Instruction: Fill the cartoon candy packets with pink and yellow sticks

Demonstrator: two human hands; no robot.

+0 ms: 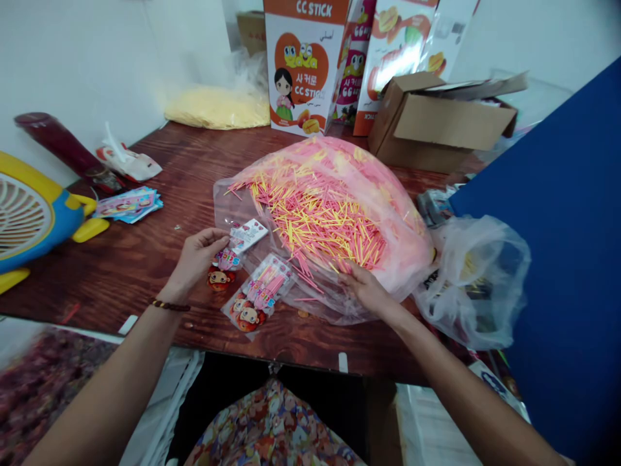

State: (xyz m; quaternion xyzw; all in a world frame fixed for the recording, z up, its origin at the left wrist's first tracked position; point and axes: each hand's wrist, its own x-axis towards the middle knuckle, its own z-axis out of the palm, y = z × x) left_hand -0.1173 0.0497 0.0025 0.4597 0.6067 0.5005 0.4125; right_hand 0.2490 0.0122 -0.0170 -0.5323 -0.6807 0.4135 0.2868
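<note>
A large clear plastic bag [388, 194] lies open on the table, heaped with thin pink and yellow sticks [315, 217]. My left hand [201, 255] pinches the edge of a small printed plastic packet [228, 260] with a cartoon figure, left of the heap. Beside it, a second packet [259, 291] lies flat, with pink sticks showing inside. At the near edge of the heap, the fingers of my right hand [363, 288] are closed around a few sticks; how many is hidden. Some loose sticks have spilled onto the bag's near flap.
Printed cartons [303, 71] and an open cardboard box [436, 126] stand at the back. A yellow-filled bag [218, 107] lies back left. Left are a stack of printed packets [129, 205] and a yellow-blue fan [39, 213]. A crumpled clear bag [478, 278] and blue panel [557, 259] flank the right.
</note>
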